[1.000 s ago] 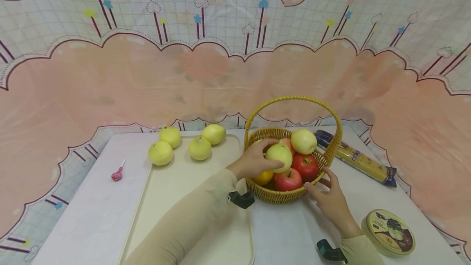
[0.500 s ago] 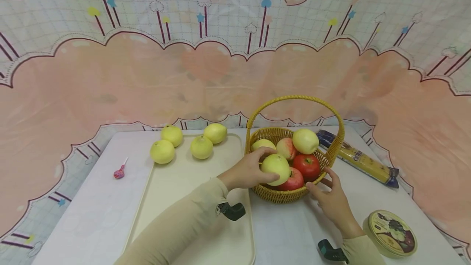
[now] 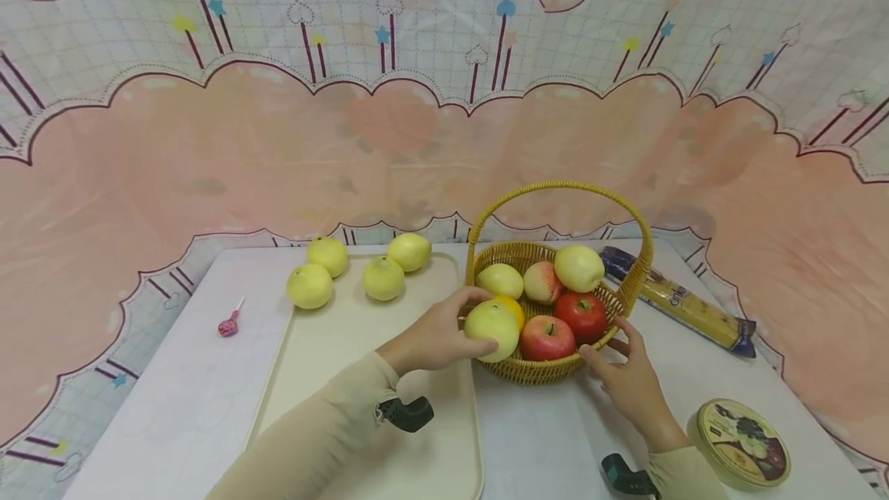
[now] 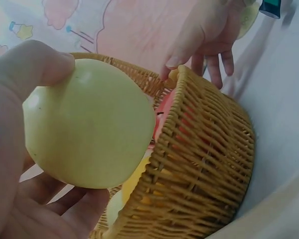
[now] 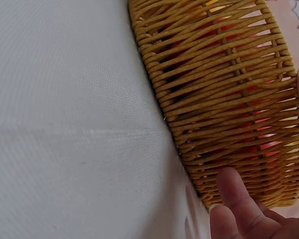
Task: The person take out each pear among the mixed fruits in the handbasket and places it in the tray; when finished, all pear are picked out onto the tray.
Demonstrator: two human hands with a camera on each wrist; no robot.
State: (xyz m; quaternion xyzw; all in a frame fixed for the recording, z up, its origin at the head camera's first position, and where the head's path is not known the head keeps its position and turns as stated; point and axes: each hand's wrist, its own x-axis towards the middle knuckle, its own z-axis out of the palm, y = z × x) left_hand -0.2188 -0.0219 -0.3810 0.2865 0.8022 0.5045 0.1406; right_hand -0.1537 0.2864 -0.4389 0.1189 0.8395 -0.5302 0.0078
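Observation:
In the head view my left hand grips a round yellow-green fruit at the left rim of the wicker basket. Thumb and fingers wrap the fruit from opposite sides in the left wrist view, where it is at the basket's edge. My right hand touches the basket's near right side, thumb at the rim and fingers loosely spread against the outer wall. Inside the basket are a red apple, a pinkish apple, a peach, pale yellow fruits and a partly hidden orange fruit.
A cream tray lies left of the basket, with several yellow-green fruits at its far end. A lollipop lies farther left. A long yellow-and-blue packet and a round tin are at right. The basket's tall handle arches upward.
My left hand has carried the yellow-green fruit leftward from over the basket's middle to its left rim, uncovering the orange fruit and pinkish apple. My right hand stays at the basket.

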